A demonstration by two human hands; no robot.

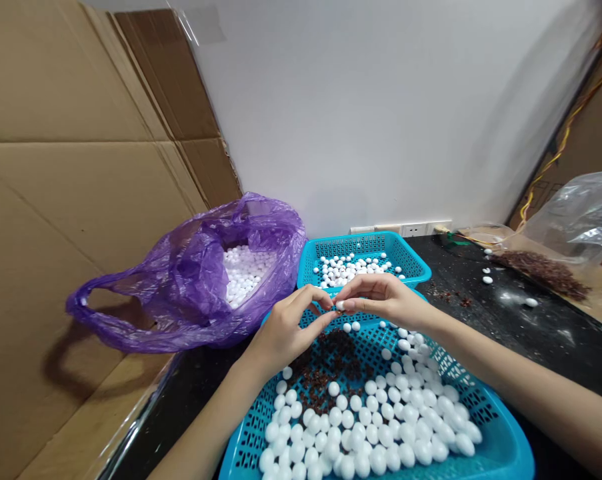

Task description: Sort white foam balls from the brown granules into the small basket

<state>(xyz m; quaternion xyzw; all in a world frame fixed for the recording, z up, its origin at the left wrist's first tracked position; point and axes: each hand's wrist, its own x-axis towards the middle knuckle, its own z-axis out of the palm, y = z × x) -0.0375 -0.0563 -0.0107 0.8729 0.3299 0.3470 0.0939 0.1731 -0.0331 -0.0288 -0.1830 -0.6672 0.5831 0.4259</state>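
My left hand (pixel 291 327) and my right hand (pixel 381 299) meet over the near blue basket (pixel 505 443), fingertips pinched together on one small white ball (pixel 339 305). The basket below holds several white balls (pixel 381 427) and a heap of dark red-brown bits (pixel 331 367). Both hands hover above the basket's far end.
A second blue basket (pixel 411 257) with white balls stands just behind. To the left a purple plastic bag (pixel 181 287) is full of white balls. Cardboard (pixel 71 200) lines the left side. At right, a clear bag (pixel 575 213), red-brown bits (pixel 545 270) and stray balls lie on the black table (pixel 505 313).
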